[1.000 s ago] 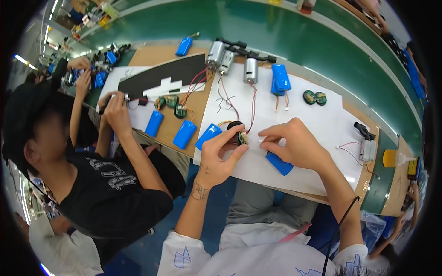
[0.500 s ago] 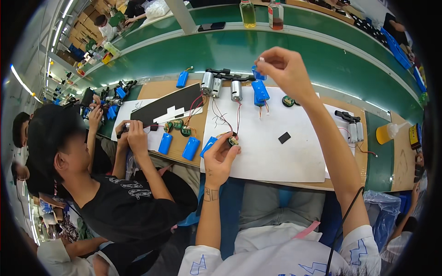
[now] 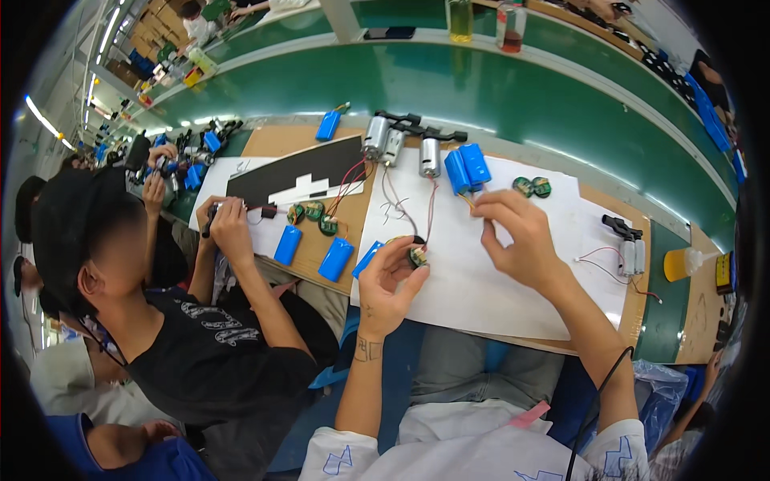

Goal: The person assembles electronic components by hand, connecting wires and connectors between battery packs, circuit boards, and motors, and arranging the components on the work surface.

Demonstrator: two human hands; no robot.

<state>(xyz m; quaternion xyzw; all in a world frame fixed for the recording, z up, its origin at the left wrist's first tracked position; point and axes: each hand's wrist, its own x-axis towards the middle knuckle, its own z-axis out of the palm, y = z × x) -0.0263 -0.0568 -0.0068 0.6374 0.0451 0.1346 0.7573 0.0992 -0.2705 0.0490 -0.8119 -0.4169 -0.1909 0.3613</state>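
My left hand [image 3: 391, 284] pinches a round green circuit board [image 3: 418, 256] between thumb and fingers, just above the white sheet [image 3: 465, 293]. Red and dark wires run from the board up to a silver motor [image 3: 430, 157] with a black fitting. Two blue battery packs [image 3: 467, 170] lie side by side beyond my right hand [image 3: 521, 240]. That hand's fingers are curved, thumb apart from them, with the fingertips at the packs' thin wires [image 3: 468, 200]; whether they touch is unclear. Another blue battery pack [image 3: 367, 260] lies partly behind my left hand.
Two more motors [image 3: 385, 138] stand at the sheet's far edge. Two round green boards [image 3: 532, 187] lie right of the packs; a motor assembly [image 3: 628, 248] sits farther right, near a yellow bottle [image 3: 680, 265]. On the left, a person in black [image 3: 216, 321] works beside blue packs [image 3: 336, 258].
My right hand has come down from the far side, where it held up a blue pack by its white connector; that pack now lies beside another. My left hand keeps the board. The view has shifted slightly.
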